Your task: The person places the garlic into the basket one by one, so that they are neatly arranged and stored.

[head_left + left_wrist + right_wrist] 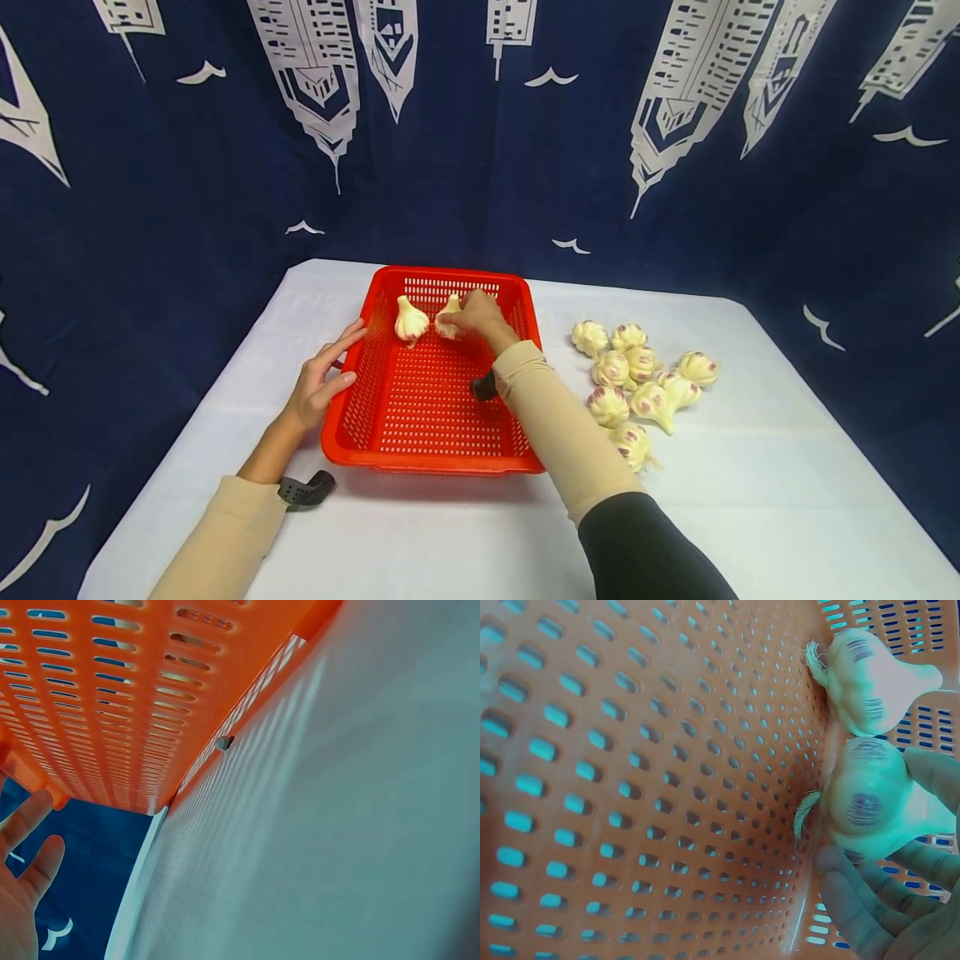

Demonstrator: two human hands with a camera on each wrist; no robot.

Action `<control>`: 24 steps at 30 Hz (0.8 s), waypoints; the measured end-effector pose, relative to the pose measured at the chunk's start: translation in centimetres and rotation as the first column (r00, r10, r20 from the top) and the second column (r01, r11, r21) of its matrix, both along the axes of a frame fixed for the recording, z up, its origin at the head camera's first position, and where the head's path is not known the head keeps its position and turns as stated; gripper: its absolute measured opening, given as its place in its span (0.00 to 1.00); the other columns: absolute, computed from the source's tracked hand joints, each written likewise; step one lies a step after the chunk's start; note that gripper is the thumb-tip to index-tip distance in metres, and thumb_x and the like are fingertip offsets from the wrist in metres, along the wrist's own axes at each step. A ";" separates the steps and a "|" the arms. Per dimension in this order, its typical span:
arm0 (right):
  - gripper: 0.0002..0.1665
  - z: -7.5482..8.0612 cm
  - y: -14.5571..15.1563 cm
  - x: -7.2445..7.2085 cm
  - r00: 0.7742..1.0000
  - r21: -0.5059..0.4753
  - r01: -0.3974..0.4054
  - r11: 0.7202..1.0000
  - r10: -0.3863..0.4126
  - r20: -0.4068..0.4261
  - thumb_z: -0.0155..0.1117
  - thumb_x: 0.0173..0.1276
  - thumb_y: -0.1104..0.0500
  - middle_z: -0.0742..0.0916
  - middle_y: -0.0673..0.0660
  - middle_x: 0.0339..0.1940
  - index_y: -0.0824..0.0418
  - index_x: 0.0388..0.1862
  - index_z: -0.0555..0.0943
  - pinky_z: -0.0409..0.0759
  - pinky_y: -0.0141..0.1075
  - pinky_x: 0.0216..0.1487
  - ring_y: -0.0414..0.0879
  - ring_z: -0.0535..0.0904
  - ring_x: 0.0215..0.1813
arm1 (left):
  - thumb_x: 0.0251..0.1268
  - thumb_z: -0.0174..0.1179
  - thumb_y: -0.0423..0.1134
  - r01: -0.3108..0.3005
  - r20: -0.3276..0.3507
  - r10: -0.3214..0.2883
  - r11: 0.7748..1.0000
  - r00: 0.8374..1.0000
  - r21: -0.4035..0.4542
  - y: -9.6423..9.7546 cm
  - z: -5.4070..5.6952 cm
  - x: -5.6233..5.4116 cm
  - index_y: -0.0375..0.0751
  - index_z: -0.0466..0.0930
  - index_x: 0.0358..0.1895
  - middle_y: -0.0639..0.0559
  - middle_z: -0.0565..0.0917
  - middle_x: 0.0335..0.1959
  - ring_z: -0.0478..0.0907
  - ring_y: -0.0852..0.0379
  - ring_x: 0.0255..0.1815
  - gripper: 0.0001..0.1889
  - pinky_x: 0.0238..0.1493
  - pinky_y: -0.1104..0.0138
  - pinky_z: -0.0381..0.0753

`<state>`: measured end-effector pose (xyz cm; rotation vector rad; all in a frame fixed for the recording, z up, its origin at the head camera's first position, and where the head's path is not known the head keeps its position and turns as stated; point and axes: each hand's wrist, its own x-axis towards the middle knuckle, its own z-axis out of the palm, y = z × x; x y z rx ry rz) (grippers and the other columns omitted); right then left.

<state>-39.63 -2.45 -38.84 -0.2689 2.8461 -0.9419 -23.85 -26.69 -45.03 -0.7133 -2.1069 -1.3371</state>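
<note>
A red perforated plastic basket (442,458) stands on the white table. Inside it, near the far wall, one garlic bulb (411,321) sits with its stem up. Just right of that, my right hand (480,317) grips a second garlic bulb (448,318); in the right wrist view its thumb and fingers (862,900) curl round this bulb (866,799), which is beside the other bulb (874,682). My left hand (318,383) is at the basket's left side with fingers extended, touching the rim. The left wrist view shows part of that hand (26,862) beside the basket wall (135,697).
To the right of the basket lies a loose group of several garlic bulbs (611,368) on the white tabletop (750,467). Behind the table hangs a dark blue cloth (480,183) printed with white buildings. Dark wrist devices (307,490) sit at both wrists.
</note>
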 end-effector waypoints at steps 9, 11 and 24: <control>0.31 -0.2 0.0 -0.2 0.999 0.026 -0.036 0.999 0.036 -0.001 0.72 0.60 0.46 0.61 0.47 0.12 0.56 0.11 0.65 0.52 0.33 0.20 0.40 0.52 0.20 | 0.56 0.49 0.35 0.012 -0.003 -0.012 1.000 1.000 0.005 0.0 0.0 -0.1 0.30 0.70 0.68 0.37 0.67 0.72 0.70 0.58 0.57 0.31 0.45 0.70 0.66; 0.28 -0.2 0.1 -0.2 0.999 0.029 -0.038 0.999 0.038 -0.004 0.72 0.60 0.47 0.64 0.47 0.11 0.57 0.11 0.70 0.55 0.32 0.20 0.41 0.56 0.20 | 0.56 0.49 0.35 0.011 0.001 -0.011 1.000 1.000 0.007 0.1 0.0 -0.1 0.30 0.71 0.68 0.38 0.67 0.72 0.70 0.58 0.57 0.31 0.45 0.70 0.66; 0.25 0.3 0.1 -0.1 0.999 0.019 -0.048 0.999 0.048 0.007 0.71 0.61 0.50 0.68 0.48 0.10 0.58 0.12 0.72 0.58 0.32 0.20 0.42 0.60 0.20 | 0.55 0.50 0.34 -0.001 0.013 0.000 1.000 1.000 0.010 0.2 0.0 -0.1 0.30 0.71 0.67 0.38 0.67 0.72 0.70 0.59 0.58 0.32 0.44 0.70 0.67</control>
